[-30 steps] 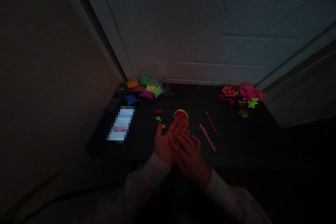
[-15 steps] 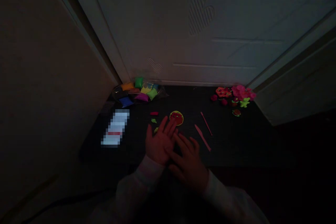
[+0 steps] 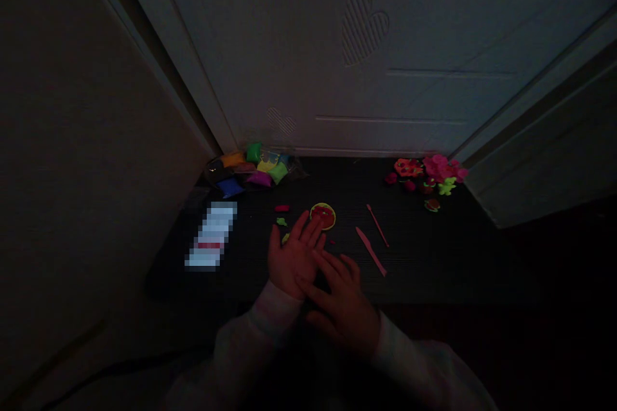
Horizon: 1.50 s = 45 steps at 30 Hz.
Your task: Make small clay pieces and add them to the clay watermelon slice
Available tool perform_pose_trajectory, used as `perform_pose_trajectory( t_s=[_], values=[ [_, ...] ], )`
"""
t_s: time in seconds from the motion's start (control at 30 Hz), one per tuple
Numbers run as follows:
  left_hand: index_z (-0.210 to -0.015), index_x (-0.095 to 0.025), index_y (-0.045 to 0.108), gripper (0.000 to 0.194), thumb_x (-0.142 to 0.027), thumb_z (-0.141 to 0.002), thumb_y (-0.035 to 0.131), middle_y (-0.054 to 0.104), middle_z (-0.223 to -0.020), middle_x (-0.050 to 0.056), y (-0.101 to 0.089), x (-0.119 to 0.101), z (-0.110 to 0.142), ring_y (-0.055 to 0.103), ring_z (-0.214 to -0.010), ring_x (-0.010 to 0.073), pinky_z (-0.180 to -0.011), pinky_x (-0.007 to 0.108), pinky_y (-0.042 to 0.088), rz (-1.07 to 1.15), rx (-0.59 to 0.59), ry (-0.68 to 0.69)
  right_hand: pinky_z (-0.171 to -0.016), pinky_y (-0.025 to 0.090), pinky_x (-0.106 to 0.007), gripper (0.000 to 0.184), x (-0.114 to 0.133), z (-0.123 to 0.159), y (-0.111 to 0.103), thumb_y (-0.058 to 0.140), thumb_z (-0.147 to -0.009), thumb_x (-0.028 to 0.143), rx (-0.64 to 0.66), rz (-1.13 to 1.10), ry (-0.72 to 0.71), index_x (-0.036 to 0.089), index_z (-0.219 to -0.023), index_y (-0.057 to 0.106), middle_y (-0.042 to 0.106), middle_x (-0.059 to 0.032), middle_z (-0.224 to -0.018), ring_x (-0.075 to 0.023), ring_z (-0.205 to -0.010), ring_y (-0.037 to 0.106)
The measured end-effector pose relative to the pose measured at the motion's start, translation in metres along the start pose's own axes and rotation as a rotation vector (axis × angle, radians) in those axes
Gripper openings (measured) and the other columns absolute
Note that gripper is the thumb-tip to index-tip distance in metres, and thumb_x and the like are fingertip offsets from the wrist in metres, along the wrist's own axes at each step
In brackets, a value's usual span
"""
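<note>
**Right hand (image 3: 344,302) on the upturned left hand (image 3: 293,263), just short of a yellow-rimmed red disc (image 3: 328,219)**

Nearest the camera, the left hand lies palm up, open, its fingers spread and pointing away from the person. The right hand is loosely open, palm down, its fingertips at the left palm; whether anything small lies beneath them cannot be told. The disc sits just beyond the left fingers, which overlap its near edge in the view; contact is unclear.

Right of the hands, a pink clay knife (image 3: 371,251) and a thin pink tool (image 3: 377,225) lie apart on the dark table (image 3: 434,263). A red piece (image 3: 282,209), a green piece (image 3: 282,222) and a partly hidden yellow piece (image 3: 286,238) lie left of the disc, with a blurred bright panel (image 3: 211,236) farther left.

Toward the back are colourful packets (image 3: 261,178) at left and bright small figures (image 3: 438,168) at right, before a heart-patterned pale door (image 3: 289,45).
</note>
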State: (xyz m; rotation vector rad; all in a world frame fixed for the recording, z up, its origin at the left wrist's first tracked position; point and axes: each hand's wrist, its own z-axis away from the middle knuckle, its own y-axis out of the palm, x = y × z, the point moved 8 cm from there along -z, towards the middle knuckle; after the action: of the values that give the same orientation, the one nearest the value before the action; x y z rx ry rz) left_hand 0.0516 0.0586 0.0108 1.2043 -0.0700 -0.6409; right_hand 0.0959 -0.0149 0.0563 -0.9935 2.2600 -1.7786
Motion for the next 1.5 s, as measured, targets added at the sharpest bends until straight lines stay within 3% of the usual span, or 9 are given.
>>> perform_pose_trajectory(
  t_s=[0.17,0.33,0.5,0.63,0.8,0.97,1.17,1.33,1.5],
  values=[
    [-0.115,-0.016,0.046,0.056,-0.053,-0.078,0.027,0.053,-0.114,0.011,0.002,0.0,-0.001,0.042,-0.112,0.0202,-0.089,0.032,0.036,-0.018,0.02,-0.021,-0.091,0.021,-0.047,0.046,-0.006,-0.001,0.002,0.046,-0.076,0.038,0.002,0.023,0.07,0.027,-0.12,0.041,0.033,-0.0117,-0.131,-0.0277,-0.116,0.03],
    [-0.113,-0.015,0.048,0.057,-0.054,-0.078,0.027,0.055,-0.111,0.011,0.001,-0.006,0.0,0.042,-0.112,0.0198,-0.09,0.032,0.034,-0.032,-0.002,0.015,-0.09,0.022,-0.046,0.046,0.003,-0.003,0.002,0.045,-0.077,0.039,-0.001,0.001,-0.005,0.028,-0.121,0.039,0.031,-0.011,-0.132,-0.027,-0.117,0.03],
    [-0.107,-0.014,0.053,0.054,-0.052,-0.079,0.026,0.057,-0.108,0.011,0.002,-0.003,0.002,0.043,-0.111,0.0205,-0.091,0.033,0.034,-0.009,0.005,-0.008,-0.091,0.02,-0.046,0.044,-0.003,-0.007,0.0,0.043,-0.078,0.039,-0.027,-0.004,0.052,0.025,-0.12,0.042,0.033,-0.0126,-0.131,-0.026,-0.118,0.028],
    [-0.109,-0.014,0.051,0.055,-0.052,-0.078,0.027,0.056,-0.108,0.012,-0.002,-0.008,0.002,0.044,-0.111,0.0207,-0.09,0.033,0.034,-0.011,-0.024,0.043,-0.091,0.02,-0.046,0.043,0.001,-0.004,0.002,0.043,-0.078,0.04,-0.007,-0.023,0.002,0.028,-0.119,0.042,0.033,-0.0116,-0.13,-0.0259,-0.118,0.028],
    [-0.111,-0.013,0.05,0.055,-0.051,-0.079,0.026,0.054,-0.111,0.013,-0.001,0.001,0.002,0.044,-0.11,0.0208,-0.09,0.032,0.034,-0.023,-0.019,-0.033,-0.09,0.021,-0.046,0.045,0.0,-0.007,0.002,0.042,-0.078,0.04,-0.014,-0.051,0.035,0.025,-0.12,0.041,0.033,-0.0124,-0.131,-0.026,-0.117,0.028],
    [-0.114,-0.013,0.048,0.056,-0.052,-0.079,0.027,0.056,-0.108,0.012,-0.003,-0.008,0.002,0.044,-0.11,0.0209,-0.09,0.033,0.034,-0.001,-0.019,0.044,-0.091,0.02,-0.045,0.042,0.0,-0.003,0.004,0.041,-0.079,0.04,-0.008,-0.083,0.026,0.024,-0.118,0.044,0.034,-0.0124,-0.13,-0.0253,-0.117,0.029],
    [-0.115,-0.01,0.046,0.058,-0.052,-0.079,0.028,0.056,-0.108,0.014,-0.005,-0.001,0.002,0.044,-0.11,0.0218,-0.092,0.033,0.032,-0.013,-0.029,-0.018,-0.09,0.024,-0.043,0.032,0.002,-0.009,-0.002,0.042,-0.08,0.035,-0.139,-0.208,0.041,0.024,-0.108,0.051,0.041,-0.0094,-0.124,-0.0225,-0.113,0.034],
    [-0.109,-0.011,0.051,0.056,-0.052,-0.079,0.027,0.057,-0.105,0.013,-0.003,0.001,0.004,0.046,-0.108,0.0219,-0.091,0.034,0.033,-0.017,-0.033,0.001,-0.088,0.03,-0.038,0.014,-0.013,-0.01,-0.006,0.047,-0.079,0.023,-0.283,-0.325,0.162,0.022,-0.085,0.059,0.056,-0.0046,-0.102,-0.0173,-0.101,0.045],
    [-0.099,-0.01,0.057,0.055,-0.053,-0.078,0.029,0.06,-0.1,0.014,-0.006,-0.008,0.003,0.048,-0.106,0.022,-0.09,0.033,0.035,-0.058,-0.051,0.066,-0.086,0.034,-0.035,0.01,-0.027,-0.004,-0.006,0.051,-0.076,0.022,-0.317,-0.34,0.21,0.02,-0.082,0.058,0.057,-0.0053,-0.098,-0.0163,-0.097,0.047]
  ],
)
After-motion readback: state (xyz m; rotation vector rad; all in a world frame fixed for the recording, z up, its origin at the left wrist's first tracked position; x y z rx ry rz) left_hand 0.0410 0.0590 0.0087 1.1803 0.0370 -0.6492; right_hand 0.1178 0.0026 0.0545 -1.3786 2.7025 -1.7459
